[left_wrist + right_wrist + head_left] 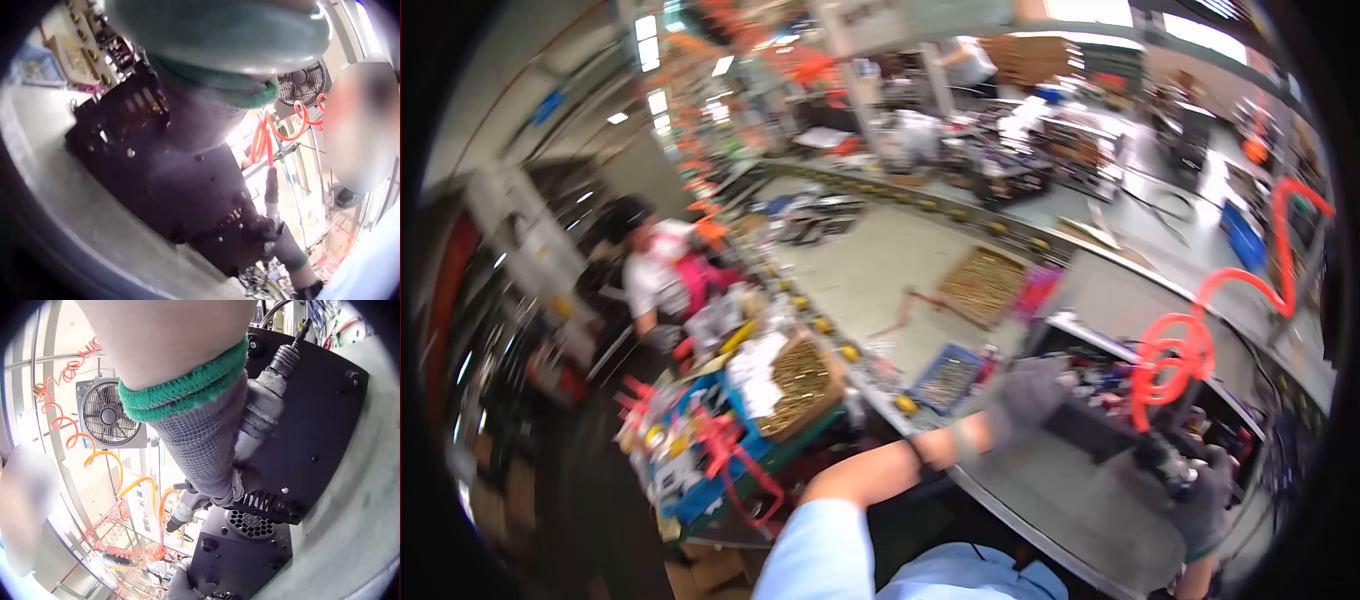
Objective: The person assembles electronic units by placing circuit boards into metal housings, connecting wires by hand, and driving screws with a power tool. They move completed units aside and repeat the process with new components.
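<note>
My gloved right hand [1205,500] grips an air screwdriver [265,403], whose bit points away over a flat black metal case [312,425]. An orange coiled hose [1170,365] runs up from the tool. At the far side of the bench, my gloved left hand [1030,400] is at the end of a black case [181,181] with slots and small screws. Its fingers are blurred in the head view and hidden in the left wrist view. A second black case [244,550] with a round honeycomb vent lies beside the first.
A blue tray of small parts [948,378] and a cardboard box of brass-coloured pieces [983,285] stand on the bench beyond. Another person [665,265] is at the left, behind a loaded cart [730,420]. A fan [111,415] hangs above, with more coiled hoses.
</note>
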Motion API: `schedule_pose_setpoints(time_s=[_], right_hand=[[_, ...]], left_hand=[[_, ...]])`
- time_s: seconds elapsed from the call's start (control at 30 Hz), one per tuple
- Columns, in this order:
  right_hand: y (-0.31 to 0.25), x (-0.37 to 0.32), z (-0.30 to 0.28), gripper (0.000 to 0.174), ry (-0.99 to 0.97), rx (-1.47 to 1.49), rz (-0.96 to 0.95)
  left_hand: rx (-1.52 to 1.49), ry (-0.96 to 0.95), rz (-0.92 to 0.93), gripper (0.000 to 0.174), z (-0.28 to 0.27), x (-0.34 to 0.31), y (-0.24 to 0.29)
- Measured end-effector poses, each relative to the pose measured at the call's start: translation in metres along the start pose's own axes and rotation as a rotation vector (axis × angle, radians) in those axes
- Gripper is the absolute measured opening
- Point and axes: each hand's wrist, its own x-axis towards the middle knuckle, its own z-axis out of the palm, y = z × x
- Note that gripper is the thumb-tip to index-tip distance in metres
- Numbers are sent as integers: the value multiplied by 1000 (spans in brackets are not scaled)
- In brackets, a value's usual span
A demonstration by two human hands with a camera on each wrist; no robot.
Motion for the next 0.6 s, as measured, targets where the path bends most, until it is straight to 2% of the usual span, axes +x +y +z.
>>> schedule_pose_setpoints(time_s=[0.07, 0.1, 0.2, 0.27, 0.37, 0.43, 0.47, 0.5, 0.53, 0.57, 0.6], right_hand=[[29, 34, 15, 29, 102, 18, -67], [40, 51, 16, 30, 72, -52, -53], [100, 88, 31, 27, -10, -105, -46], [118, 88, 48, 23, 148, -253, -115], [122, 61, 65, 22, 202, -325, -110], [116, 27, 75, 22, 187, -342, -86], [123, 7, 84, 28, 208, -355, -118], [106, -3, 78, 37, 102, -169, -85], [99, -21, 73, 47, 91, -163, -223], [88, -32, 65, 47, 94, -169, -212], [78, -43, 56, 49, -10, -102, -147]], left_hand=[[77, 0, 2, 13, 35, 40, -24], [134, -129, -17, 15, 42, 59, -32], [354, -194, -157, 12, 98, 99, -51], [393, -192, -211, 11, 114, 107, -52], [399, -82, -207, 12, 118, 78, -43], [355, 75, -105, 21, 109, 44, -32], [239, 25, -95, 28, 91, 27, -23], [230, 22, -67, 33, 89, 6, -19], [217, 16, -36, 39, 88, -12, -15], [147, -57, -28, 42, 73, -25, -11], [79, -134, -22, 45, 57, -37, -5]])
